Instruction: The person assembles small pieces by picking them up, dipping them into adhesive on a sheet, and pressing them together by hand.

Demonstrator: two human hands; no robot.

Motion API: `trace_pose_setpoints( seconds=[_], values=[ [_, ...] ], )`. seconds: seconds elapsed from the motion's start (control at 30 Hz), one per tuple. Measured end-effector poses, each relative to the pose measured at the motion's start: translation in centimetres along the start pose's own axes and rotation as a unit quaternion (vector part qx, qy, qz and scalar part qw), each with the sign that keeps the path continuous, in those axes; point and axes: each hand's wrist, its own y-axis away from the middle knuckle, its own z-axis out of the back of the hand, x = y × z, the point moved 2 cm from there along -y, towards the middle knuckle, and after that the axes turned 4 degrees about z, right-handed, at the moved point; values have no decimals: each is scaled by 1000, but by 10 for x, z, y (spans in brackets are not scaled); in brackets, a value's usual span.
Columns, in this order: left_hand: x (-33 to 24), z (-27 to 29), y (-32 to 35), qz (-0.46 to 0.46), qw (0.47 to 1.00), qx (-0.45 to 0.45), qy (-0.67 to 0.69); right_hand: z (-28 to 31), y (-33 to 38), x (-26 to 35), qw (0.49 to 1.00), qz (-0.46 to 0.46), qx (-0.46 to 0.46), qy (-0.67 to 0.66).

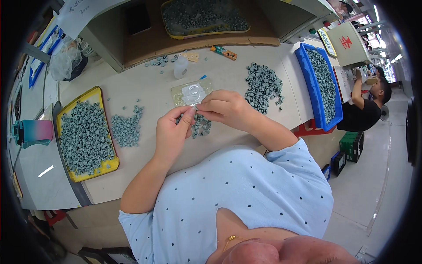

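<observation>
My left hand [172,132] and my right hand [222,108] meet over the table, fingertips pinched together on one small grey-green part [195,107]. Just under them lies a small heap of the same grey-green parts [201,125]. Beyond my fingers sits a clear plastic bag with a round white disc on it [192,92]. A loose pile of parts [126,127] lies to the left of my left hand, and a bigger pile [263,86] to the right of my right hand.
A yellow tray [94,94] full of parts stands at the left, a blue bin [307,83] of parts at the right, another yellow tray [176,34] on the back shelf. A small white bottle [180,67] and a teal-pink cup [33,132] stand nearby. Another person [365,110] works at the right.
</observation>
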Motion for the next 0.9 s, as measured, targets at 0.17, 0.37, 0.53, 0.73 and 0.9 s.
trace_pose_setpoints(
  seconds=[0.17, 0.37, 0.53, 0.73, 0.9],
  values=[
    [-3, 1, 2, -14, 999, 13, -29, -1, -1, 0, 1000, 5, -18, -7],
    [-4, 0, 1, 24, 994, 71, 74, 0, -3, -18, 999, -8, -26, 24],
    [-3, 2, -1, 54, 991, 51, 113, -5, 2, -32, 990, 19, -4, 137],
    [-8, 8, -1, 91, 981, 78, 152, -7, -2, -33, 986, 58, 15, 153],
    [-9, 8, 0, 65, 984, 54, 155, -9, -5, -32, 984, 71, 28, 161]
  ],
)
